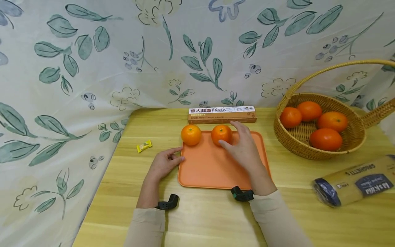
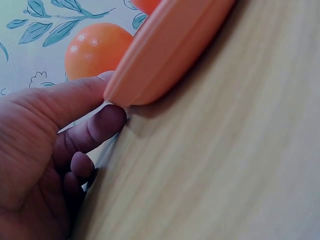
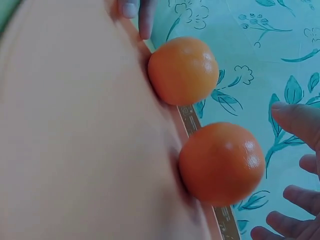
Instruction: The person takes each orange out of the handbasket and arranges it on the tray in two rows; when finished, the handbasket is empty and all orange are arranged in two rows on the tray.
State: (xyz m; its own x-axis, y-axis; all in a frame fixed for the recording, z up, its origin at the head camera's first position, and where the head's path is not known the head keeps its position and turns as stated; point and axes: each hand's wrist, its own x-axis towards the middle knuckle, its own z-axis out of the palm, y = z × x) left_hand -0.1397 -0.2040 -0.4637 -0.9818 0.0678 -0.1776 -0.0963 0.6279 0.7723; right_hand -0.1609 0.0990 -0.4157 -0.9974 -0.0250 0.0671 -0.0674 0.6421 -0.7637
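An orange-coloured tray (image 1: 213, 164) lies on the table with two oranges at its far edge. The left orange (image 1: 191, 134) sits at the far left corner, the right orange (image 1: 221, 134) near the middle of that edge. My left hand (image 1: 164, 164) pinches the tray's left rim, thumb on top and forefinger at its underside, as the left wrist view shows. Around the right orange my right hand (image 1: 244, 147) spreads its fingers and thumb. In the right wrist view, a gap shows between these fingers (image 3: 300, 197) and that orange (image 3: 221, 164).
Behind the tray lies a pasta box (image 1: 222, 115). A yellow-wrapped candy (image 1: 144, 146) is to the left. On the right stand a wicker basket (image 1: 299, 151) holding several orange fruits and, nearer, a spaghetti pack (image 1: 355, 181). A leaf-patterned cloth (image 1: 154, 79) hangs behind the table.
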